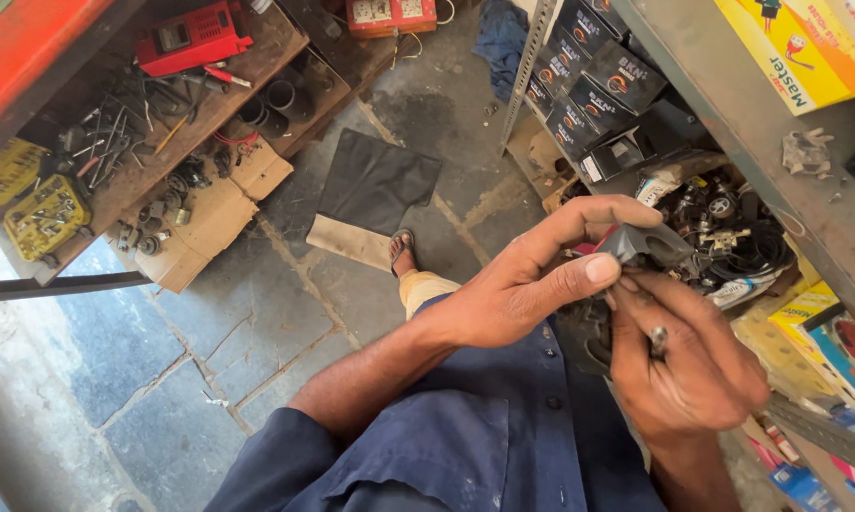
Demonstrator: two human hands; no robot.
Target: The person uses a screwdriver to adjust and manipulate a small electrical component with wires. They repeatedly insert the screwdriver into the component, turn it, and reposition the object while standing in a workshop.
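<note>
Left hand: the left hand [522, 284] reaches across from the left, thumb and forefinger pressed onto a small dark grey plastic part [657, 245], so its grip is pinching that part from both sides
Right hand: the right hand [693, 360] sits just under it, fingers curled shut around a small metal piece [658, 339], a screw or bit as far as I can tell; the rest of what it holds is hidden in the palm
Where the part is: held up in the air between both hands, just in front of the metal shelf [731, 104], level with the tangle of black cables and fittings [731, 232]
Below: bare stone floor [162, 379], the person's sandalled foot [402, 249], a dark mat [375, 180], flattened cardboard [209, 218] strewn with small fittings
Slip risk: the pinch is only at the fingertips, so I'd guess a twist or push from the right hand could pop the part loose
Loss risk: the small metal piece looks easy to drop, and on that cracked floor it could roll into a seam or under the shelf
Snag risk: working this near the shelf, a knuckle or sleeve could catch the cables and drag the loose fittings down
Boxes: the stacked black boxes [588, 81] lean on the shelf above and might shift if it is bumped
</note>
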